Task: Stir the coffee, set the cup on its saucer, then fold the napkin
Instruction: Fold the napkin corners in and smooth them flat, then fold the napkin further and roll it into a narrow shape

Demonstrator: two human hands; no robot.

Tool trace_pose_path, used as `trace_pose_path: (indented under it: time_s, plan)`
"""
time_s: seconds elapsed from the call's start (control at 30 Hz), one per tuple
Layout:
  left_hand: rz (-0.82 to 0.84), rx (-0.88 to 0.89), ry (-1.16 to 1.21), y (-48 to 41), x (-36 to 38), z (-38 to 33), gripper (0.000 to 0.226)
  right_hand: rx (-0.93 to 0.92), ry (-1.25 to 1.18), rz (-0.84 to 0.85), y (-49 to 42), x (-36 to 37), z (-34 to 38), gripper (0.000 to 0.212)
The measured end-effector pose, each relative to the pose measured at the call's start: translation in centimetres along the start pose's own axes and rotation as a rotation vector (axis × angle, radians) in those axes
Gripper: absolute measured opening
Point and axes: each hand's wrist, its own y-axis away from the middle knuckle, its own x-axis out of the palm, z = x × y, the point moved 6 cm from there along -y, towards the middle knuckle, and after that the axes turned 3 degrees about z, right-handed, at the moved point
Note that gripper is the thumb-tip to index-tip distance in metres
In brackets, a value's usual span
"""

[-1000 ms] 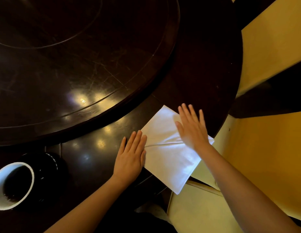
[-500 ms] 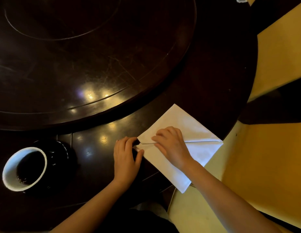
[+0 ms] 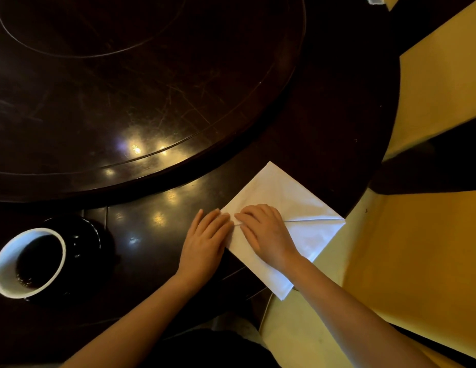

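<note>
both hands (image 3: 206, 241) (image 3: 266, 235) flat, ungripping, on napkin (image 3: 306, 208); cup (image 3: 28, 261) (on saucer (image 3: 84, 236), probably) well left.

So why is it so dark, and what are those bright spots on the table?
Head view: dim, warm light; the dark glossy table swallows detail, the bright spots are lamp reflections, the white napkin stands out, the saucer nearly vanishes, and the wide lens bends edges.

It looked like a restaurant dining room: a large round dark wooden table (image 3: 337, 102) carried a raised turntable (image 3: 141, 83), with yellow-covered chairs (image 3: 417, 261) drawn up and a white cloth napkin (image 3: 292, 197) laid out.
</note>
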Motion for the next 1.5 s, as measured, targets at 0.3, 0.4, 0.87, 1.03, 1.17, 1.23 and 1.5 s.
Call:
trace_pose_path:
  time_s: [0.3,0.4,0.87,1.03,1.17,1.23,1.5]
  plan:
    - [0.002,0.008,-0.052,-0.3,0.1,0.2,0.035,0.342,0.194,0.095,4.8,-0.7,-8.5,0.058]
    - [-0.017,0.011,-0.038,-0.3,0.1,0.2,0.042,0.547,0.23,0.096,6.9,-2.1,-14.0,0.061]
    - [0.129,0.104,-0.012,-10.9,-1.6,-3.1,0.035,1.216,-1.103,-0.397,14.8,2.8,-6.0,0.026]
    - [0.504,0.153,-0.087,-18.1,0.7,-4.9,0.053,1.07,-1.192,-0.146,14.3,3.7,-3.5,0.014]
    - [0.542,0.235,-0.193,-19.6,0.3,-5.5,0.035,1.057,-1.223,-0.125,15.1,2.9,-4.5,0.003]
    - [0.595,0.214,-0.16,-19.4,-0.2,-5.1,0.026,1.081,-1.103,-0.144,15.7,2.1,-6.0,0.015]
    - [0.667,-0.173,0.087,-15.0,-2.4,0.9,0.024,1.033,-0.973,-0.256,13.7,-2.4,-11.7,0.007]
